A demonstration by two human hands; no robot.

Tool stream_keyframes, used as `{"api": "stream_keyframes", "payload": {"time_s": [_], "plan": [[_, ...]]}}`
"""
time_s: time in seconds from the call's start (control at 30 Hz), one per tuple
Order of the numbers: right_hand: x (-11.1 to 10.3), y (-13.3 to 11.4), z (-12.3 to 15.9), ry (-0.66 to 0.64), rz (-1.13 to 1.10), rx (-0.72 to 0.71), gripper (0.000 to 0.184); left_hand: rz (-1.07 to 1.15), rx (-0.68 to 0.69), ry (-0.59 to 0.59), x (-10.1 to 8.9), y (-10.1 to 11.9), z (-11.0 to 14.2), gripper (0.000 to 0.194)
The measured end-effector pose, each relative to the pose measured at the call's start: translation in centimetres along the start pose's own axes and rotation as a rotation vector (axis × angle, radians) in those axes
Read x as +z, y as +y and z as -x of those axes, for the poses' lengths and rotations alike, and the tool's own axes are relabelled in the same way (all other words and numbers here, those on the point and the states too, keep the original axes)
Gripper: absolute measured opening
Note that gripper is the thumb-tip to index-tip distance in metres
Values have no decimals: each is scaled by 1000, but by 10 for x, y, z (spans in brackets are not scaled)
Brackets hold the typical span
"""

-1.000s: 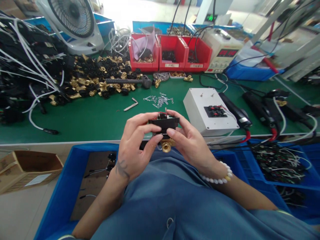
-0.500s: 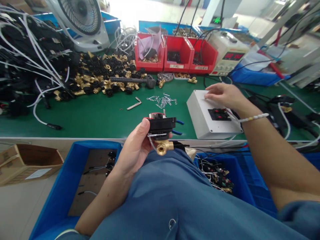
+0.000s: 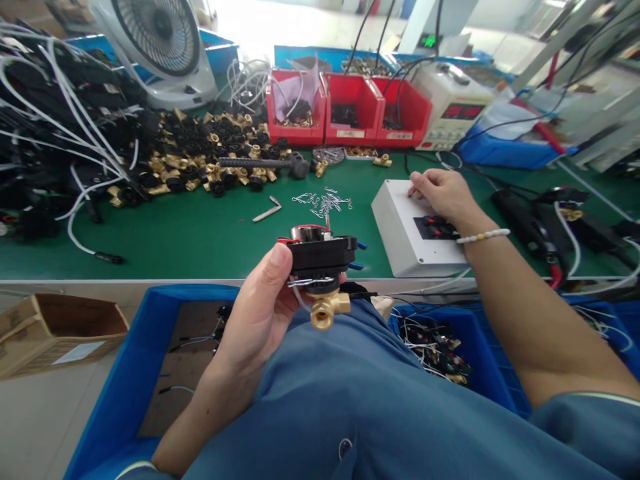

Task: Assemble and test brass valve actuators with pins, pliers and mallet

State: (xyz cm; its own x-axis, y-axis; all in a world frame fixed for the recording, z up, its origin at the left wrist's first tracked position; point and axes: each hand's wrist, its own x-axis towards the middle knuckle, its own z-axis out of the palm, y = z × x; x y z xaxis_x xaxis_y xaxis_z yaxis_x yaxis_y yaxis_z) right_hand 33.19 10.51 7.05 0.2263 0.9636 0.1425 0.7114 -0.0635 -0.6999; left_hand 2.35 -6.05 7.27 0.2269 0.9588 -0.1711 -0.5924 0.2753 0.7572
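Observation:
My left hand (image 3: 267,293) is closed round a valve assembly, whose black housing (image 3: 323,257) sits on top of a brass valve body (image 3: 324,312). A thin metal clip (image 3: 307,283) shows between housing and brass, and a red wire lies over the top. Blue-sleeved leads stick out behind it. At the far edge of a pale box (image 3: 400,230) with a black terminal panel (image 3: 434,227), my right hand (image 3: 443,193) rests with its fingertips pinched together on the box top. Whatever lies under those fingertips is hidden.
Wire clips (image 3: 327,202) and a bent metal piece (image 3: 267,210) lie on the green bench. Brass fittings (image 3: 210,163) heap up behind, near red bins (image 3: 353,137), a fan (image 3: 165,40) and a power supply (image 3: 453,110). Blue crates (image 3: 115,373) stand below the bench.
The valve assembly has come slightly nearer to me and lower in view. My right hand has drawn its fingers closer together at the box's far edge, and its wrist has shifted left.

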Motion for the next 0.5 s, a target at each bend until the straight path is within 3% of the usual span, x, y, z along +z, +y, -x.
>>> {"api": "stream_keyframes", "payload": {"time_s": [0.17,0.5], "plan": [[0,0,-1,2,-7,-1,47,9,6,20,1,1,2,57],[0,13,-4,5,-3,-38,43,27,14,14,-1,-1,0,59]]}}
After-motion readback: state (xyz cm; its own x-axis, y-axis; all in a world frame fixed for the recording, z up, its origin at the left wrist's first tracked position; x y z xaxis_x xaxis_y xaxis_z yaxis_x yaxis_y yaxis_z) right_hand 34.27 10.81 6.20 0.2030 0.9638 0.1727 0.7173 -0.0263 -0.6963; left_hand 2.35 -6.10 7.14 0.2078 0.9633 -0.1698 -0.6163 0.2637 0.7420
